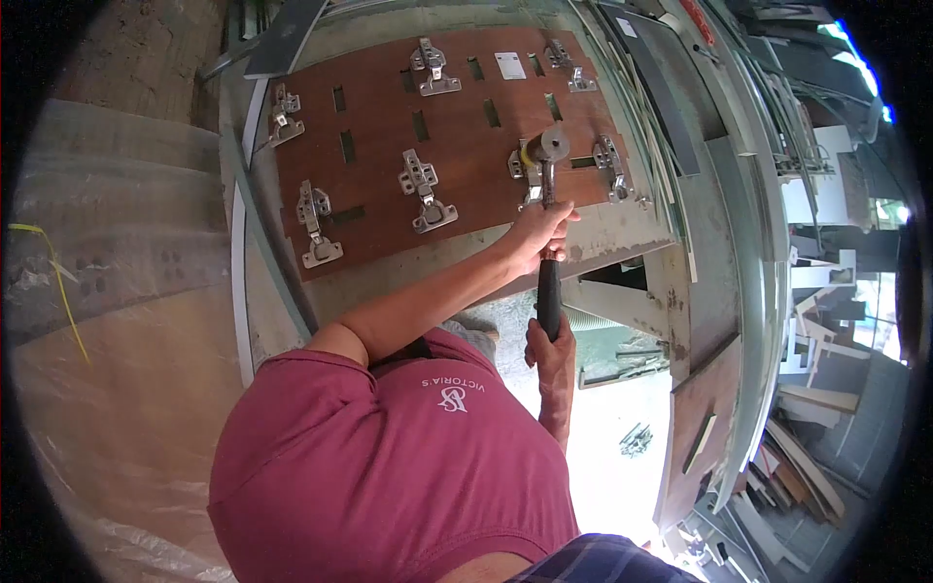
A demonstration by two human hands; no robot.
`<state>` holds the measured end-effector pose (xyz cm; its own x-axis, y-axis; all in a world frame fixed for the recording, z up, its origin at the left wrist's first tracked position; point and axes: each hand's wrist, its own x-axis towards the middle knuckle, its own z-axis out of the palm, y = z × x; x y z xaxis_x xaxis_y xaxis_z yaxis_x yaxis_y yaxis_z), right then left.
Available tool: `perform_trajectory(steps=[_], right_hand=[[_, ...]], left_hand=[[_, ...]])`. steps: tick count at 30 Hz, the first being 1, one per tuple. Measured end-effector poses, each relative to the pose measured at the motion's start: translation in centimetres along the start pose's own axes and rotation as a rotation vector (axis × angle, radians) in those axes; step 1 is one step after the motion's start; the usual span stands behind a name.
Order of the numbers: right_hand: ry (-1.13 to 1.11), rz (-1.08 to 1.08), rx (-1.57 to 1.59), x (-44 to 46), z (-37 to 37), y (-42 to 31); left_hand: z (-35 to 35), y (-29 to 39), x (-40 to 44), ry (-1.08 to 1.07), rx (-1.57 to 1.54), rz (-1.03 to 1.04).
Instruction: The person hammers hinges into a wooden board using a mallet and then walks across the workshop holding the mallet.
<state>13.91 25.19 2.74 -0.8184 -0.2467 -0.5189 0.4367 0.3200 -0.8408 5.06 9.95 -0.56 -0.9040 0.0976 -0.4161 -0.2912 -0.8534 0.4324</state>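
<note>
A hammer (548,277) with a metal head and a black grip points away from me over a reddish-brown board. My left hand (537,235) is closed around its shaft just below the head. Lower down, my right hand (553,352) wraps the end of the black grip. The hammer head (550,146) hangs over or rests by one metal cabinet hinge (530,180) and partly hides it; whether they touch I cannot tell. Several similar hinges, such as one at the middle front (425,189), are spread across the slotted board (374,199).
A small white plate (510,66) lies on the board. Long thin strips (646,107) run along the right side, beside a dark panel (671,87). Plastic sheeting (117,389) covers the left. Scrap wood and boards (802,466) are piled at far right.
</note>
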Motion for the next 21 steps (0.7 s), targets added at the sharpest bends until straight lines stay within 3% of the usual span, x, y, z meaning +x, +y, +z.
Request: perform_trajectory(steps=[13,21], right_hand=[[-0.011,-0.017,0.003,-0.6,0.5,0.0],[-0.229,-0.043,-0.149,0.0,0.9,-1.0]], left_hand=[[-0.3,-0.1,-0.7,-0.015,-0.029,0.014],[-2.5,2.4,-5.9,0.02,-0.084,0.195]])
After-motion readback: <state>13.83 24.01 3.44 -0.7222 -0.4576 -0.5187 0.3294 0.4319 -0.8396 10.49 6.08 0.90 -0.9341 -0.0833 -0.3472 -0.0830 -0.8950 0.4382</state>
